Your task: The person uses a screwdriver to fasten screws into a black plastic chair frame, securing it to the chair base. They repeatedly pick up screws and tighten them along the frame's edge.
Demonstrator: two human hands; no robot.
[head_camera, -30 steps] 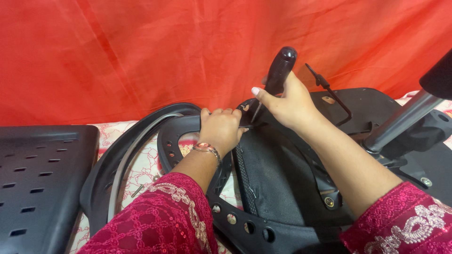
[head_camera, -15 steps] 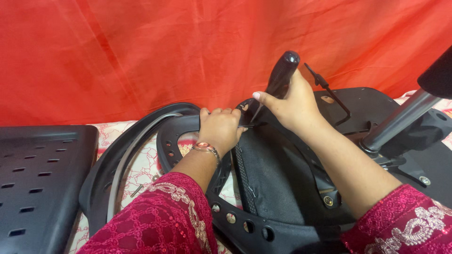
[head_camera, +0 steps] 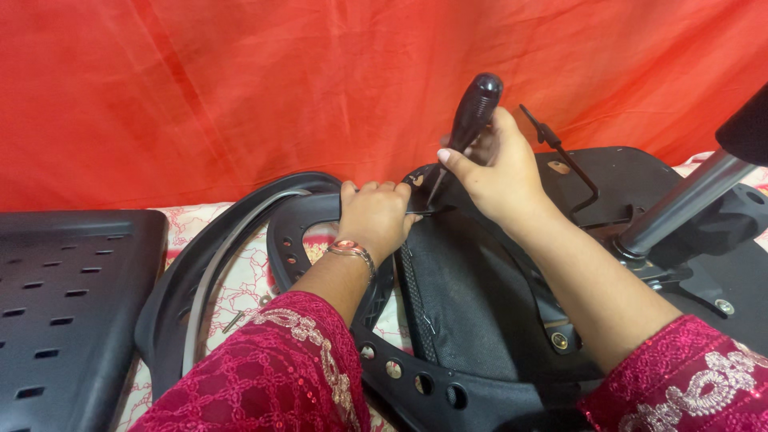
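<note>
The right hand (head_camera: 494,172) is closed around a screwdriver (head_camera: 468,120), gripping the black ribbed handle with its rounded end up near the red cloth (head_camera: 240,88). The tool's long axis runs steeply down and to the left, from the handle to a thin shaft whose tip meets the curved top of the black frame (head_camera: 312,210). That tip lands just beside the left hand (head_camera: 374,214), which is closed over the frame's rim, fingers curled on the edge, a bangle at the wrist. So the left hand is nearer the contact point; the right sits above and to the right of it. The frame is dark plastic with round holes along its lower band, lying flat on a patterned sheet. A perforated black panel (head_camera: 72,296) lies well apart at left; a metal column (head_camera: 680,204) slants at right
</note>
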